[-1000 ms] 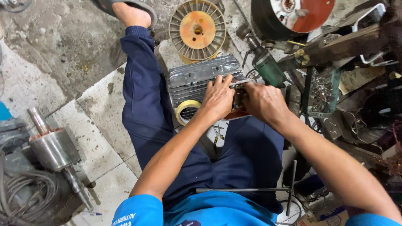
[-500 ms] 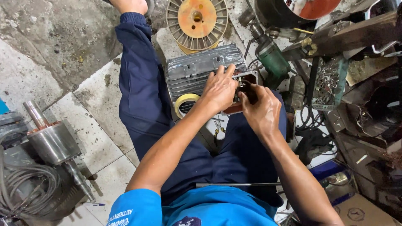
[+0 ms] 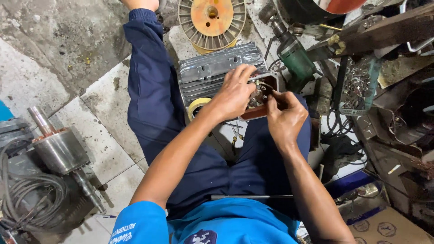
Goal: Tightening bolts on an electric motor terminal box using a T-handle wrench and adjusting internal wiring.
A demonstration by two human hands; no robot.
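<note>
- Hands have closed in on the terminal box (image 3: 258, 97) at the side of the ribbed grey motor housing (image 3: 212, 72); a second ago they sat lower and more to the right in view, now they meet over the open box, though much of that shift may be the head camera tilting
- Left hand (image 3: 233, 95) lies over the housing's edge, fingers curled down onto the box rim and clenched on it; whether it pinches a wire beneath I cannot tell
- Right hand (image 3: 285, 118) has turned inward since half a second ago; its thumb and forefinger pinch at something small inside the box, too small to name
- Motor housing rests on the floor between the person's knees, just beyond a roll of yellow tape (image 3: 197, 106) that touches its near side; it has not shifted
- Work reads as fine handling at the terminals, steadied by the left hand
- Around it: an orange wire spool (image 3: 211, 18) beyond the housing, a green power drill (image 3: 294, 56) to the right, a rotor with shaft (image 3: 61, 151) well apart on the left, pliers (image 3: 235, 135) on the floor by the leg
</note>
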